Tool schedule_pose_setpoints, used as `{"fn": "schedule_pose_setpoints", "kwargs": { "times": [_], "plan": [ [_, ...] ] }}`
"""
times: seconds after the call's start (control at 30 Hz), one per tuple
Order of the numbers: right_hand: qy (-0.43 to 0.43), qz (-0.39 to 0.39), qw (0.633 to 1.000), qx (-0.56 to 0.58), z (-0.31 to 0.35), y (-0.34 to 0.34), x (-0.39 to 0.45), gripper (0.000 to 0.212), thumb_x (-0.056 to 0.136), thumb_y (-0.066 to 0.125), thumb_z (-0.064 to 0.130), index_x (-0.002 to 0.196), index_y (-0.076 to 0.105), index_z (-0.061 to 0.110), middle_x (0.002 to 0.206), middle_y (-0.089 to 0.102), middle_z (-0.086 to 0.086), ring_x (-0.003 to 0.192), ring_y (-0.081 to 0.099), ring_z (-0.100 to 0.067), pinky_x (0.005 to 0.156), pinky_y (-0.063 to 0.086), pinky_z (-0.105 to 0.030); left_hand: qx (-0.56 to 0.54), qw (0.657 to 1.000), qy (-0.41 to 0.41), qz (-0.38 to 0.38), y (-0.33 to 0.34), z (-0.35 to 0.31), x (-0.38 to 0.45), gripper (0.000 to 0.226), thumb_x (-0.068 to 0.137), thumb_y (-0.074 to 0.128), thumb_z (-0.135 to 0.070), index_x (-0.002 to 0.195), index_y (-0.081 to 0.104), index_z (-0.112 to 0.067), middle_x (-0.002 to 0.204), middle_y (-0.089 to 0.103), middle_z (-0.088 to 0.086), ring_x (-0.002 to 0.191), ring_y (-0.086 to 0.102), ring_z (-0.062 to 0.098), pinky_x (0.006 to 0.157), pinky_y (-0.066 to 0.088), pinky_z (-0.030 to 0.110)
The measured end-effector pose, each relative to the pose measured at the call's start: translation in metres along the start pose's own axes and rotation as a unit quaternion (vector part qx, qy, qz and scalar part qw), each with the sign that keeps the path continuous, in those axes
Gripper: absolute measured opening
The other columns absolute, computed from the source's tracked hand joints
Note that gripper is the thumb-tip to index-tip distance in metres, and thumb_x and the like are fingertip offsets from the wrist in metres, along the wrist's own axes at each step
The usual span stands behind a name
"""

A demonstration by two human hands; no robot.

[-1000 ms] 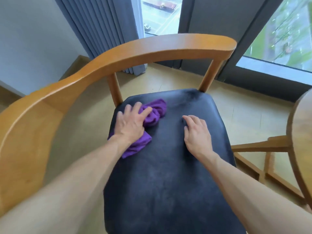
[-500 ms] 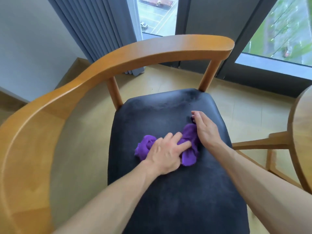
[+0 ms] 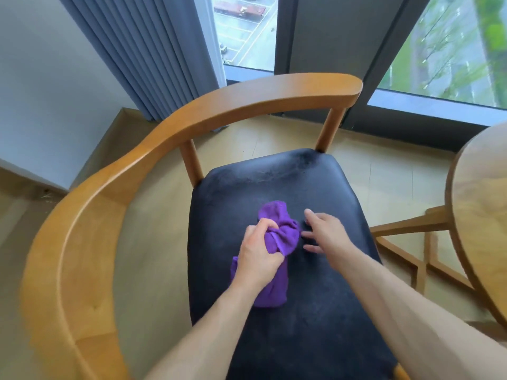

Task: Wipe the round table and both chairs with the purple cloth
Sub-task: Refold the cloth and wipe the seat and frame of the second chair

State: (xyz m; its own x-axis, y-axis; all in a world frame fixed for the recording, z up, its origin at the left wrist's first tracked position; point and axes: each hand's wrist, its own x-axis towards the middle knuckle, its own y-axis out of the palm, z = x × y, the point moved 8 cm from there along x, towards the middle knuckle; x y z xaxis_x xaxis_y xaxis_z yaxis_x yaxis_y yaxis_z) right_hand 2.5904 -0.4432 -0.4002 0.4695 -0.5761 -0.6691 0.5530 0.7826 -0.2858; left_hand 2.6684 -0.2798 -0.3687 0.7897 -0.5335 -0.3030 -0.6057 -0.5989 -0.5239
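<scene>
Left hand (image 3: pixel 258 256) grips purple cloth (image 3: pixel 279 234) on black seat (image 3: pixel 315 311)

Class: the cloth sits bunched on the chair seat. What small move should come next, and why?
Probably spread the purple cloth flat. The left hand grips it bunched on the black seat, so little fabric touches; the right hand hovers open beside it, free to pull a corner.

Purple cloth (image 3: pixel 277 237): bunched, mid-seat toward the left edge of the chair (image 3: pixel 301 311). Chair: curved wooden back rail, black padded seat, looks dusty near the far edge. Round table (image 3: pixel 482 209): wood, only its rim visible at right.
</scene>
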Motion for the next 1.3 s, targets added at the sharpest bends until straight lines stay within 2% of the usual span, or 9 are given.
{"fn": "schedule_pose_setpoints", "kwargs": {
  "times": [0.1, 0.23, 0.5, 0.63, 0.73, 0.8, 1.0, 1.13, 1.3],
  "plan": [
    [0.14, 0.143, 0.97, 0.135, -0.009, 0.019, -0.037, 0.075, 0.081, 0.062, 0.071, 0.116, 0.063, 0.005, 0.099, 0.073, -0.01, 0.085, 0.072, -0.025, 0.074, 0.061, -0.041, -0.194, 0.979, -0.027, 0.049, -0.014, -0.023, 0.003, 0.042, 0.073, 0.081, -0.02, 0.104, 0.059, -0.037, 0.11, 0.066, -0.014, 0.107, 0.062, 0.004, 0.095, 0.048, 0.021],
    [-0.009, 0.271, 0.948, 0.165, 0.043, 0.026, -0.085, 0.052, 0.09, 0.063, 0.057, 0.125, 0.069, 0.019, 0.128, 0.068, -0.01, 0.121, 0.063, -0.026, 0.108, 0.046, -0.043, -0.342, 0.935, -0.045, 0.085, -0.032, -0.057, 0.0, 0.031, 0.078, 0.077, -0.027, 0.107, 0.064, -0.028, 0.113, 0.071, 0.009, 0.112, 0.066, 0.032, 0.102, 0.049, 0.054],
    [-0.112, 0.146, 0.979, 0.092, 0.118, -0.01, -0.153, 0.018, 0.086, 0.077, 0.019, 0.099, 0.074, 0.006, 0.097, 0.076, -0.012, 0.089, 0.073, -0.028, 0.08, 0.059, -0.038, -0.458, 0.869, -0.146, 0.115, -0.083, -0.105, -0.013, 0.045, 0.078, 0.079, -0.017, 0.121, 0.067, -0.011, 0.117, 0.072, 0.014, 0.111, 0.069, 0.028, 0.098, 0.054, 0.042],
    [-0.173, -0.031, 0.954, -0.244, 0.158, -0.042, -0.179, 0.046, 0.096, 0.06, 0.039, 0.066, 0.052, 0.005, 0.06, 0.054, 0.003, 0.059, 0.049, -0.016, 0.057, 0.037, -0.03, -0.47, 0.809, -0.288, 0.206, -0.083, -0.116, -0.041, 0.036, 0.087, 0.074, -0.021, 0.119, 0.071, -0.007, 0.113, 0.074, 0.014, 0.106, 0.07, 0.031, 0.099, 0.053, 0.044],
    [-0.137, -0.08, 0.911, -0.379, 0.168, -0.062, -0.189, 0.045, 0.1, 0.049, 0.043, 0.065, 0.049, 0.015, 0.071, 0.056, -0.004, 0.074, 0.054, -0.026, 0.065, 0.038, -0.033, -0.42, 0.822, -0.3, 0.243, -0.089, -0.119, -0.05, 0.054, 0.073, 0.081, -0.028, 0.121, 0.068, -0.006, 0.092, 0.072, 0.01, 0.076, 0.066, 0.022, 0.077, 0.055, 0.032],
    [-0.112, -0.047, 0.964, -0.237, 0.167, -0.071, -0.19, 0.047, 0.099, 0.05, 0.046, 0.072, 0.061, 0.009, 0.076, 0.067, -0.012, 0.074, 0.062, -0.023, 0.069, 0.046, -0.035, -0.367, 0.845, -0.279, 0.27, -0.09, -0.124, -0.053, 0.057, 0.067, 0.081, -0.042, 0.115, 0.071, -0.013, 0.076, 0.067, 0.002, 0.064, 0.057, 0.014, 0.067, 0.044, 0.028],
    [-0.031, 0.053, 0.979, 0.193, 0.155, -0.072, -0.182, 0.035, 0.097, 0.061, 0.038, 0.104, 0.071, 0.005, 0.099, 0.076, -0.015, 0.089, 0.075, -0.025, 0.074, 0.06, -0.035, -0.404, 0.822, -0.27, 0.297, -0.081, -0.133, -0.05, 0.055, 0.083, 0.063, -0.068, 0.12, 0.068, -0.029, 0.119, 0.073, 0.01, 0.111, 0.067, 0.038, 0.1, 0.049, 0.054],
    [0.004, 0.034, 0.972, 0.231, 0.152, -0.082, -0.168, 0.035, 0.096, 0.064, 0.038, 0.107, 0.071, 0.006, 0.102, 0.076, -0.016, 0.093, 0.074, -0.028, 0.075, 0.06, -0.038, -0.458, 0.819, -0.199, 0.283, -0.091, -0.151, -0.033, 0.053, 0.087, 0.072, -0.034, 0.136, 0.059, -0.015, 0.13, 0.066, 0.016, 0.118, 0.064, 0.034, 0.102, 0.05, 0.049],
    [0.008, -0.12, 0.972, 0.203, 0.142, -0.114, -0.145, 0.023, 0.094, 0.067, 0.029, 0.088, 0.072, 0.008, 0.088, 0.072, -0.012, 0.082, 0.069, -0.025, 0.075, 0.057, -0.039, -0.307, 0.917, -0.059, 0.248, -0.112, -0.168, -0.006, 0.065, 0.075, 0.08, 0.0, 0.129, 0.061, -0.032, 0.125, 0.063, 0.013, 0.109, 0.066, 0.027, 0.09, 0.058, 0.044]
  ]
}}
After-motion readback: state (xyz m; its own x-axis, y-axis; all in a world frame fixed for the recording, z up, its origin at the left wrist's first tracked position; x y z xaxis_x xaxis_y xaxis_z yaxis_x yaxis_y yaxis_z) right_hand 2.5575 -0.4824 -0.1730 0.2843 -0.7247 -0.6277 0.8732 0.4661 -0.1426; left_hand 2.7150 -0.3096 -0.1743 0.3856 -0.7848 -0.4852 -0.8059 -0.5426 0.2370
